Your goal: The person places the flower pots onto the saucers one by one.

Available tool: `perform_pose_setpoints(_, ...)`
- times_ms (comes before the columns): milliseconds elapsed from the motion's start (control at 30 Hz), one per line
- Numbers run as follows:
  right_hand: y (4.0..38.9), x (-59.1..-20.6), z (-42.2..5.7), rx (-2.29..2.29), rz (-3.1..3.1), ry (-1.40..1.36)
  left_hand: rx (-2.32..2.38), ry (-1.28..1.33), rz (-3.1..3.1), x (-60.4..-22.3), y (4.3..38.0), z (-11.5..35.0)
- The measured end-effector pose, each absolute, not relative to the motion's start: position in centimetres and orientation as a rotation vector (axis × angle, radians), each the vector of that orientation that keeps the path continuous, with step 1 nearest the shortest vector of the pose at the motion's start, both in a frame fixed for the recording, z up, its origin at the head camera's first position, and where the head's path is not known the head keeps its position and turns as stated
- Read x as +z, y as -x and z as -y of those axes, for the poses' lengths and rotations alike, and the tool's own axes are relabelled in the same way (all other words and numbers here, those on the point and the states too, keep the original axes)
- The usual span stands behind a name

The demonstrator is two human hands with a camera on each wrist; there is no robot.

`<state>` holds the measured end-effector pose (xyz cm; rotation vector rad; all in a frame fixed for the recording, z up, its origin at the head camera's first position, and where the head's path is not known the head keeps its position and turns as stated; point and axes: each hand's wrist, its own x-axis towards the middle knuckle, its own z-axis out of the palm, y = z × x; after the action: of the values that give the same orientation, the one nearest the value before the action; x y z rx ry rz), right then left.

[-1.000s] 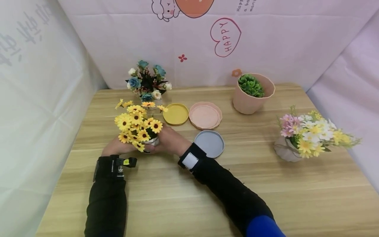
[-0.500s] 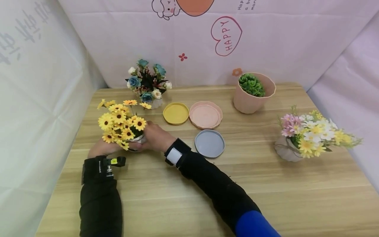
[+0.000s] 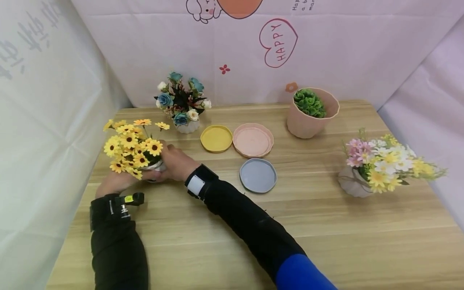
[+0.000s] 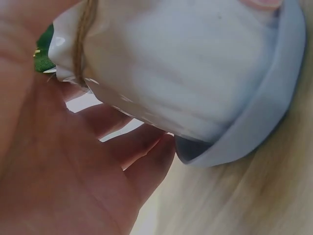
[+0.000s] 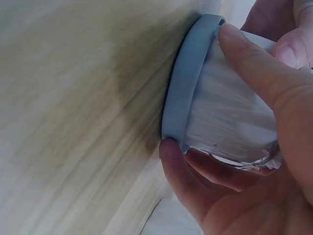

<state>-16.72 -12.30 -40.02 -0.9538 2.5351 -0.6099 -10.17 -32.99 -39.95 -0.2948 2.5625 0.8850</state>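
Observation:
In the head view, a flowerpot of yellow artificial daisies (image 3: 134,145) is at the left of the table, between my two hands. Its white pot (image 4: 176,63), tied with brown twine (image 4: 82,39), sits inside a grey-blue saucer (image 5: 185,88) in both wrist views. My left hand (image 3: 117,182) curls round one side of the pot, a thumb lying against the white wall. From the other side my right hand (image 3: 177,162) grips pot and saucer, its thumb at the saucer's rim and a fingertip at the saucer's lower edge. Flowers hide part of the left hand from above.
Behind stands a pot of blue and white roses (image 3: 181,98). Yellow (image 3: 216,139), pink (image 3: 253,140) and grey-blue (image 3: 258,175) saucers lie mid-table. A pink pot (image 3: 304,125) with a green succulent (image 3: 309,103) and a mixed flowerpot (image 3: 355,183) stand right.
Both hands have moved left across the table with the daisy pot and its saucer, away from the loose saucers. More of the rose pot now shows.

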Motion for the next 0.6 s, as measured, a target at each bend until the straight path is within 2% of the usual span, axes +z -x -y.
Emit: perform_pose_setpoints(600, 17.4, -40.3, 15.3, -0.604, -2.529, 0.898, 1.030, 0.253, -2.592, -40.8, 10.0, 34.1)
